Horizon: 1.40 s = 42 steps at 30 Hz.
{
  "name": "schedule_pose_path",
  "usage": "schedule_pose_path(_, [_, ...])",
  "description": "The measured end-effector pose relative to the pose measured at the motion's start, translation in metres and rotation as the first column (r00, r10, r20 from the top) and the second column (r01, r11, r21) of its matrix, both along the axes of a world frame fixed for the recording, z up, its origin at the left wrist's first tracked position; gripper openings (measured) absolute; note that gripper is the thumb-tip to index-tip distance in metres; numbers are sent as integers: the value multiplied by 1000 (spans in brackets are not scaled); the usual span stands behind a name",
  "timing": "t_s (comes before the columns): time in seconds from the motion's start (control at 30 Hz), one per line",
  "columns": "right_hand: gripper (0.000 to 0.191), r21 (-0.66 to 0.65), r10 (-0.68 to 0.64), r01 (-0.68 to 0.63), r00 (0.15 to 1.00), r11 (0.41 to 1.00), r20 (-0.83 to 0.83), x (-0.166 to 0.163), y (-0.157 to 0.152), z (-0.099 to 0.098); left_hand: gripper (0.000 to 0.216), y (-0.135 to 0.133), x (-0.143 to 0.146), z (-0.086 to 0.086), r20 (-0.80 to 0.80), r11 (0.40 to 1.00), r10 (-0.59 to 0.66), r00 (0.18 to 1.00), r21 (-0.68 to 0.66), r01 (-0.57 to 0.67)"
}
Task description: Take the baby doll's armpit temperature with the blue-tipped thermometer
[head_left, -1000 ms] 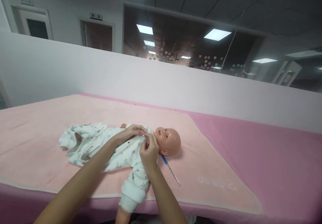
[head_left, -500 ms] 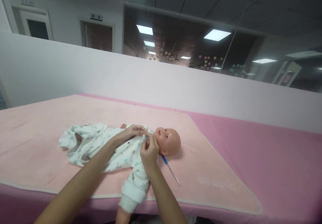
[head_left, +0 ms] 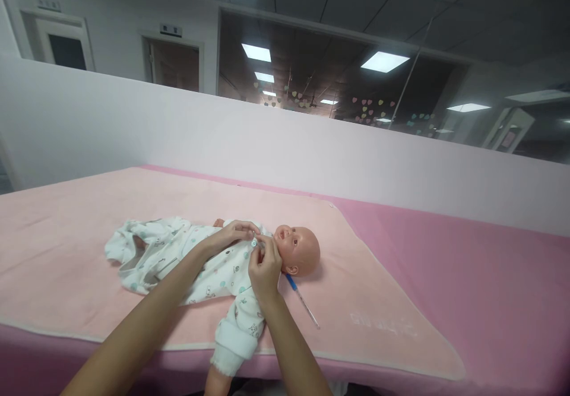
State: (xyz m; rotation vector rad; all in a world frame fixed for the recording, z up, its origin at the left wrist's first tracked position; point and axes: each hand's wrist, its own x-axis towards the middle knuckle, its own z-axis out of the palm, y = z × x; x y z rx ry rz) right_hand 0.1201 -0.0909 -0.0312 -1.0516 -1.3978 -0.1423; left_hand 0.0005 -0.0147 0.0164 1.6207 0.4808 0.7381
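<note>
A baby doll [head_left: 307, 250] lies on its back with its bald head to the right. It wears a white romper [head_left: 222, 277] printed with small patterns and green dots. My left hand [head_left: 234, 234] rests over the doll's chest, its fingers closed on the romper's cloth near the neck. Beside the doll's chin, my right hand [head_left: 266, 262] pinches the same neck edge of the romper. A small bit of cloth shows between the fingertips of both hands; any fastener there is too small to make out. The romper's leg end lies loose and rumpled on the left.
A thermometer-like stick with a blue end [head_left: 303, 301] lies beside the doll's head. Under the doll is a peach mat [head_left: 378, 301] over a pink surface [head_left: 499, 277]. A white low wall [head_left: 267, 141] stands behind, with windows and doors beyond.
The bit of cloth between my fingertips has shifted very slightly. Both hands and the doll stay in nearly the same place.
</note>
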Motion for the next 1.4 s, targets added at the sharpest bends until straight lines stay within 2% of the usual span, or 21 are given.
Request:
schedule_pose_path(0.57, [28,-17,-5,6,999,1000,36,0,-2,0,22,2,-1,-1,1,1000,-25,1000,10,25])
schedule_pose_path(1.17, [19,14,-25,24,999,1000,43,0,1,-1,24,2,0,-1,0,1000,20,1000,-4,-20])
schedule_pose_path(1.4, [15,4,-43,43,997,999,56,-1,1,0,24,2,0,-3,3,1000,-19,1000,-9,19])
